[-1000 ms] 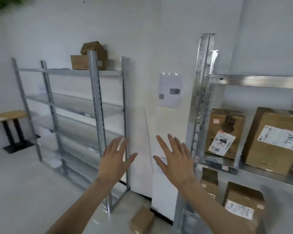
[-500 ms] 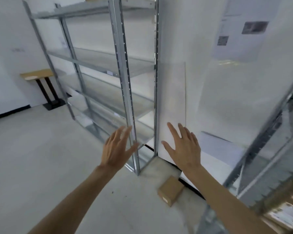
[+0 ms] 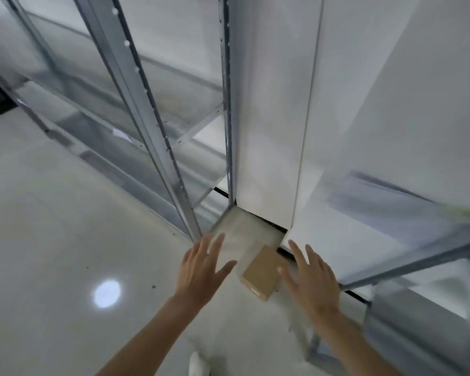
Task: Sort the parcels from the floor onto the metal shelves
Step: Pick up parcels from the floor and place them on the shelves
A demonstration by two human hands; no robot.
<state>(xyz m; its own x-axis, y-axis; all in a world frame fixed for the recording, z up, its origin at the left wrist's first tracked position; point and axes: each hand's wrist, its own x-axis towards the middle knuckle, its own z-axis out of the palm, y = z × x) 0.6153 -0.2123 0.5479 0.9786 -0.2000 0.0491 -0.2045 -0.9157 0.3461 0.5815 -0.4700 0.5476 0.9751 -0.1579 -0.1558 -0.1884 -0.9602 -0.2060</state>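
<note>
Head view: one small cardboard parcel (image 3: 261, 272) lies flat on the pale polished floor (image 3: 52, 240), in the gap between the fingertips of two bare hands. The left hand (image 3: 200, 271) and right hand (image 3: 311, 278) both reach forward, fingers straight and spread apart, holding nothing and not touching the parcel. Beyond the left fingers stands one metal shelf unit (image 3: 158, 126); beside the right fingers is part of a second metal shelf unit (image 3: 407, 264). A white wall (image 3: 269, 104) rises just past the parcel's far edge. Open floor spreads left of the left hand. The picture is motion-blurred.
</note>
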